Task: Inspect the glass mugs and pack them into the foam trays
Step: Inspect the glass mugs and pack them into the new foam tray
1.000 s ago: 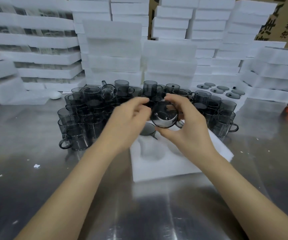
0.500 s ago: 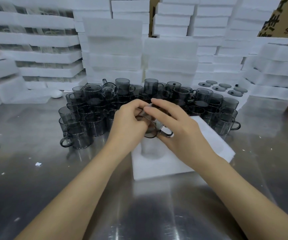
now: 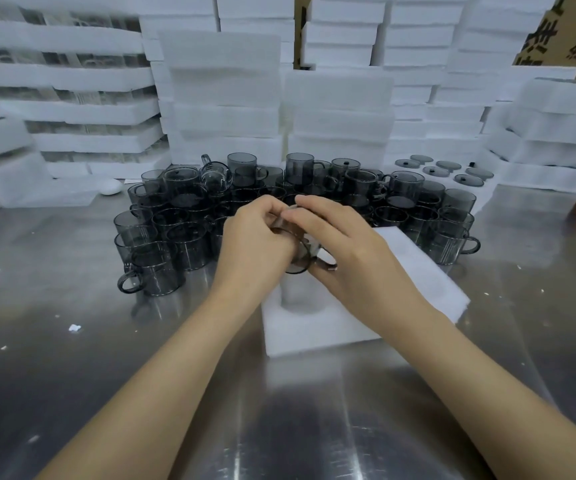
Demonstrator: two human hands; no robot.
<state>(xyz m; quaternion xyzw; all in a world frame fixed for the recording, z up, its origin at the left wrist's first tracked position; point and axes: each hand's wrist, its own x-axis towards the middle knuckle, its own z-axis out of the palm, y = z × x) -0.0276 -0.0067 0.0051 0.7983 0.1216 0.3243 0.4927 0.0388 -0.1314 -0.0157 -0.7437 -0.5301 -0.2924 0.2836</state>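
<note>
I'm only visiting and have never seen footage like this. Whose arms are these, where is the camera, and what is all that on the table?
There is no machine here: these are a person's two bare arms, filmed by a wide-angle camera worn on the head, looking forward and down. The left hand and the right hand together hold one smoky grey glass mug above a white foam tray with round pockets. Behind it a crowd of matching mugs stands on the steel table. At the back are stacks of foam trays, some grey round lids and a cardboard box.
</note>
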